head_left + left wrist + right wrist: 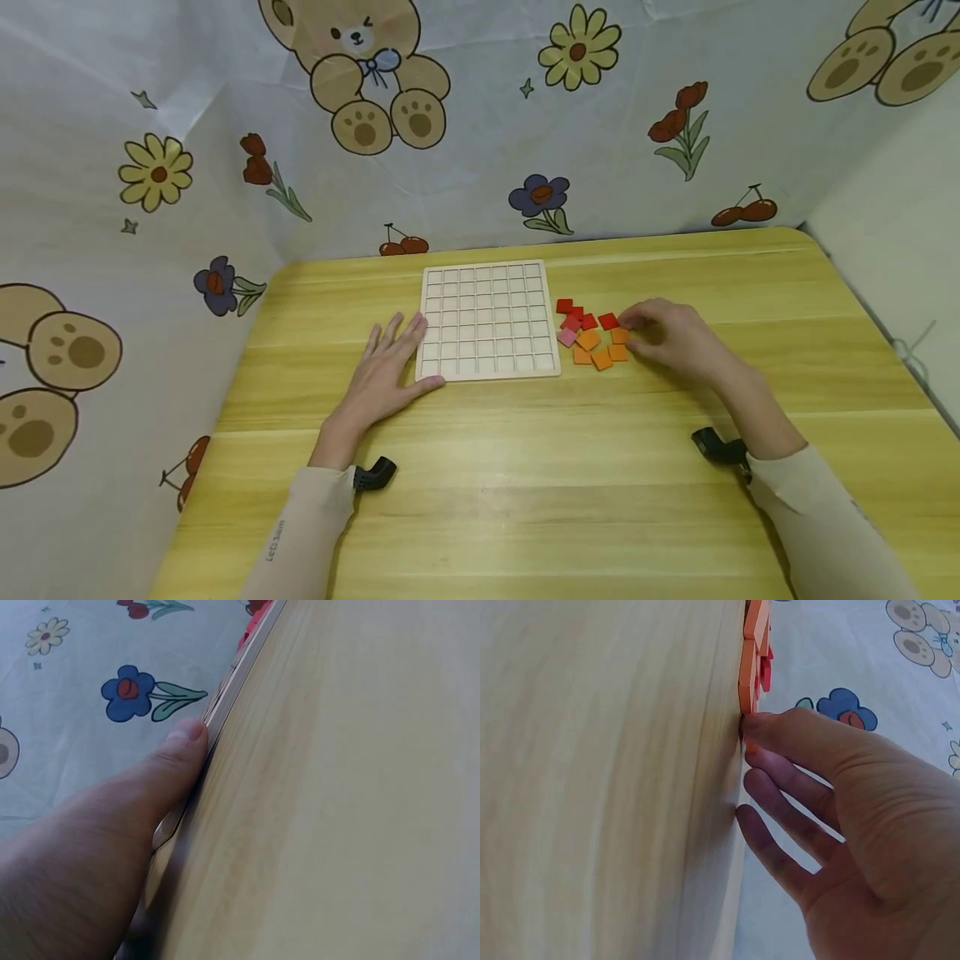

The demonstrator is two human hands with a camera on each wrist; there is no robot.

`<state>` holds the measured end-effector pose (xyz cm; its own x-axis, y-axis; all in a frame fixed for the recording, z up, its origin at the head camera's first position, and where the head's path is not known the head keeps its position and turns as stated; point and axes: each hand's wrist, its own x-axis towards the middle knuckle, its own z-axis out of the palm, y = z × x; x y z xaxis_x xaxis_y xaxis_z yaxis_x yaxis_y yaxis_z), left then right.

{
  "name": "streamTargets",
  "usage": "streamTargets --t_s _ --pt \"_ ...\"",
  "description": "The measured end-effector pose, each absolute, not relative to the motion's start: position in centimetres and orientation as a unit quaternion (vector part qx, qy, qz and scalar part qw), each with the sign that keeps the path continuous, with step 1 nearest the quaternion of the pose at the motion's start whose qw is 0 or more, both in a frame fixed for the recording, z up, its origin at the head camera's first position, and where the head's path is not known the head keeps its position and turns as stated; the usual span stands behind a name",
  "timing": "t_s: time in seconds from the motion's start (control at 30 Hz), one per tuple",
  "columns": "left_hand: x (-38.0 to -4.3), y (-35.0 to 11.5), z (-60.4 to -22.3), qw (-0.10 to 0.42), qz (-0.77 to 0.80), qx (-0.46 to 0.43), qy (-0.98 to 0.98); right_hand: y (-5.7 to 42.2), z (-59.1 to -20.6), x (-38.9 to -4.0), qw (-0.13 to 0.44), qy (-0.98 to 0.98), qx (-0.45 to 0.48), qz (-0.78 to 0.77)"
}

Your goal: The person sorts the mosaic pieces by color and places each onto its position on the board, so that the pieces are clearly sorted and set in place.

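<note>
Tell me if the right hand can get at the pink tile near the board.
Probably yes: orange tiles lie between the right hand and the pink tile, but nothing seems to block a reach over them from above.

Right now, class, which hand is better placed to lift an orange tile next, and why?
Probably the right hand: it is right at the orange tiles. The left hand touches the board, which lies between it and those tiles.

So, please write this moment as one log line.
left grip: touching grid board; right grip: at orange tiles; red tiles: right of board
</note>
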<state>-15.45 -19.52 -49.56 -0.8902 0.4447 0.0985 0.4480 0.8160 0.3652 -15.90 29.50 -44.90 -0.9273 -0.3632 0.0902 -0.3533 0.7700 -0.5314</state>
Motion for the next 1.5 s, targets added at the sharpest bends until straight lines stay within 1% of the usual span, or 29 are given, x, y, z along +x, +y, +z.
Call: streamTargets --t_s 0.27,0.43,0.57,0.77,1.0,1.2,1.37,1.5 --pt "-15.5 -19.6 -49.9 0.012 -0.189 -0.233 -0.954 28.2 -43.7 -16.2 -0.011 0.941 -0.187 -0.281" --pt "-15.8 -19.3 -49.8 0.014 -0.183 -0.236 -0.954 25.1 -42.6 -17.6 -0.027 0.937 -0.212 -0.275" --pt "-16.0 -19.0 -49.8 0.012 -0.178 -0.236 -0.955 22.3 -42.3 -18.6 -0.028 0.93 -0.226 -0.288" --pt "-16.3 -18.4 -49.7 0.012 -0.176 -0.236 -0.955 18.4 -41.8 -19.8 -0.014 0.926 -0.227 -0.302" --pt "-16.4 -18.2 -49.7 0.008 -0.176 -0.229 -0.957 13.3 -41.7 -21.4 -0.009 0.919 -0.252 -0.304" --pt "-16.4 -18.6 -49.7 0.009 -0.177 -0.223 -0.959 8.9 -41.9 -22.2 0.012 0.916 -0.258 -0.307" --pt "-16.4 -18.6 -49.7 0.012 -0.181 -0.231 -0.956 6.4 -42.7 -22.2 0.022 0.92 -0.254 -0.298" --pt "-16.4 -18.6 -49.6 0.011 -0.186 -0.237 -0.953 5.6 -43.5 -22.1 0.029 0.927 -0.256 -0.274"
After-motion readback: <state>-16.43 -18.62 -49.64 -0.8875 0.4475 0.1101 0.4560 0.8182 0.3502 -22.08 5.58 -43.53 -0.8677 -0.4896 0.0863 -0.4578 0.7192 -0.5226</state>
